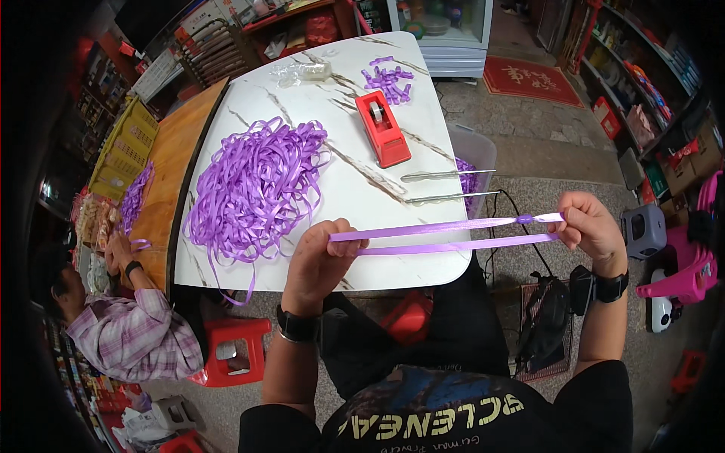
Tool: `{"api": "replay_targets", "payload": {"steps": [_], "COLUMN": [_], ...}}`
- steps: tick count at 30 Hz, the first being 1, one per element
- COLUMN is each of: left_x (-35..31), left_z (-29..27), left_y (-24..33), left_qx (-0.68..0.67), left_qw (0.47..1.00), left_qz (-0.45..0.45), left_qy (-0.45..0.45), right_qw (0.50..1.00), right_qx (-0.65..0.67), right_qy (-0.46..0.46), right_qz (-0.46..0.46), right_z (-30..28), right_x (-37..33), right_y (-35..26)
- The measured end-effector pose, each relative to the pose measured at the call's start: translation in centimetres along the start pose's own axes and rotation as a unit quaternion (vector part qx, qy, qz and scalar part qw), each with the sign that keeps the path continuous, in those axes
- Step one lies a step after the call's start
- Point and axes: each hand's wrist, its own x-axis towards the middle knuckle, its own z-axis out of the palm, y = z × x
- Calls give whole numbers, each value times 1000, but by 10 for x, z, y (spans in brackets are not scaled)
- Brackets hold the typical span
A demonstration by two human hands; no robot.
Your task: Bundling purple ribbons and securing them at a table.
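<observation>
The left hand (321,260) and right hand (593,228) each clamp their grip on one end of a doubled purple ribbon (438,229), its long axis crosswise between them, its knot (524,219) nearer the right grip, with metal prongs (445,198) beyond the ribbon and a ribbon pile (257,189) beyond the left grip on the table (415,268).

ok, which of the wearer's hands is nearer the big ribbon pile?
Left. The left hand is close by the near right side of the ribbon pile; the right hand is much farther right, beyond the table.
</observation>
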Motion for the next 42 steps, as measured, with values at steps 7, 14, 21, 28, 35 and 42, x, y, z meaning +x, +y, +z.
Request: {"api": "replay_targets", "payload": {"steps": [7, 14, 21, 28, 35, 42], "left_x": [3, 24, 59, 89, 148, 174], "left_z": [-2, 14, 33, 33, 24, 0], "left_y": [-7, -15, -34, -66, -83, -111], "left_qx": [40, 260, 328, 432, 482, 539], "left_qw": [999, 945, 904, 881, 862, 837], "left_qz": [-26, -191, -252, -177, -154, -88], "left_qy": [-22, -46, -110, -73, 11, 25], "right_qw": [999, 994, 994, 986, 929, 948], "right_qx": [2, -36, -17, 23, -162, 10], "right_qy": [-19, -24, 34, 138, 314, 275], "right_qz": [26, 105, 100, 90, -111, -162], "right_z": [-9, -26, -37, -54, -60, -38], "right_x": [-8, -36, -61, -55, 33, 112], "right_y": [-1, -7, -1, 14, 102, 177]}}
